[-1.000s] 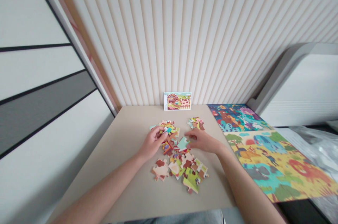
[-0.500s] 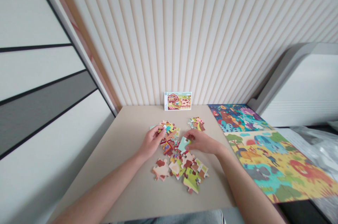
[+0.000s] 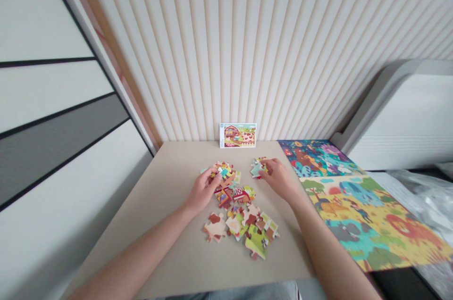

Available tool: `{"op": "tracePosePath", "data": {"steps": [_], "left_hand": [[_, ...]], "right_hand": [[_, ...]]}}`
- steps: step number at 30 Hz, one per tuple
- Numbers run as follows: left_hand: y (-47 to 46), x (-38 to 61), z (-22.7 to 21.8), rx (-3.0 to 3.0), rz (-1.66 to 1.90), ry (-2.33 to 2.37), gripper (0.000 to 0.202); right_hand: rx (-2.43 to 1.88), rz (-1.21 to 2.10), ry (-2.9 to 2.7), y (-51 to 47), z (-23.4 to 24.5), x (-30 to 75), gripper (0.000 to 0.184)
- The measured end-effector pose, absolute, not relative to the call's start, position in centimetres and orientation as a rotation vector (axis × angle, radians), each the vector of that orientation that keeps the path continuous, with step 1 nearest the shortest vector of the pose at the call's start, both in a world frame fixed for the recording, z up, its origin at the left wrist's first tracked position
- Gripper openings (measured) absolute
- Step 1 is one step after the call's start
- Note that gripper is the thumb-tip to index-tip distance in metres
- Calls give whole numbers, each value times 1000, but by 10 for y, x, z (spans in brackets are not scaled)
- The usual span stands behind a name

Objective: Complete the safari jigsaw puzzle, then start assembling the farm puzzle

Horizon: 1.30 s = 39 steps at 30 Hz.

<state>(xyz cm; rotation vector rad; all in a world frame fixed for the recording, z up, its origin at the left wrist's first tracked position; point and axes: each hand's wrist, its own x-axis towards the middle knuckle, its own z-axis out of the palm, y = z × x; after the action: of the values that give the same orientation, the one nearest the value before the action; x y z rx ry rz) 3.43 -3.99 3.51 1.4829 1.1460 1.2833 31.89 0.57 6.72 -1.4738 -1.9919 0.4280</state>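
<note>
My left hand [image 3: 204,189] is closed in a pinch on a small puzzle piece [image 3: 222,171] with white and teal on it, over the upper part of the jigsaw heap. My right hand [image 3: 278,175] has its fingers on a pale blue puzzle piece [image 3: 257,169], at the small separate pile on the right; the fingertips are partly hidden. Between the hands lie pieces with a red barn [image 3: 240,195] and a window [image 3: 224,197]. Nearer to me are a cow-patterned piece [image 3: 215,227] and a green piece [image 3: 256,242], among several others overlapping loosely.
A picture card [image 3: 238,135] of a farm stands upright at the back of the beige table [image 3: 170,253]. To the right lie two assembled puzzles, a dark blue one [image 3: 318,156] and a savanna scene [image 3: 371,220]. Clear plastic wrap [image 3: 421,201] lies beyond them.
My right hand has moved up and right with the pale blue piece, from the main heap to the small pile. The red barn piece is now uncovered. My left hand stays put.
</note>
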Motion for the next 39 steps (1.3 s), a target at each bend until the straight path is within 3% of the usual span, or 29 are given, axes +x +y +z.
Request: {"op": "tracePosePath", "data": {"steps": [4, 7, 14, 24, 39], "left_hand": [[-40, 33, 36, 1470, 1268, 1133, 26], [-41, 33, 37, 1461, 1263, 1143, 25], [-39, 33, 33, 1462, 1250, 1140, 27], [-39, 35, 36, 1389, 1244, 1122, 33], [-42, 37, 37, 1382, 1232, 1025, 35]], "right_hand": [[-1229, 774, -2386, -9, 73, 304, 40], [-1211, 819, -2477, -15, 73, 298, 42], [-1254, 933, -2273, -9, 73, 303, 16], [-1110, 1242, -2019, -4, 81, 308, 39], [-1043, 1387, -1669, -7, 77, 288, 44]]}}
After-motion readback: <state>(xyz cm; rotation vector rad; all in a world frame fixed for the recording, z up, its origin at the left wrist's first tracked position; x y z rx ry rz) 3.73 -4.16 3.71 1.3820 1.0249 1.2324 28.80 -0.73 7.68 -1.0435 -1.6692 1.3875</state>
